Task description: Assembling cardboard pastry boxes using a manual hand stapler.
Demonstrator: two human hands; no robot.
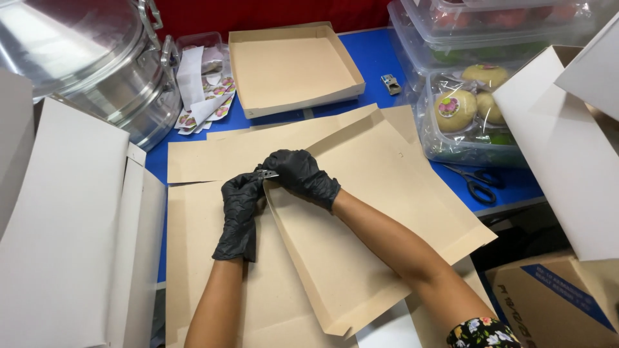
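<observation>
Cardboard sheet [348,258], half-folded with one edge raised, is gripped at its far corner by both black-gloved hands: the left hand [240,212] is closed on the corner, the right hand [298,175] is clamped around a small metal stapler [265,174] pressed there. More flat sheets [213,154] are spread beneath on the blue table [380,58]. Scissors [476,180] lie right; beyond, a finished tray [290,67], stickers [209,106] and packed fruit [458,109].
</observation>
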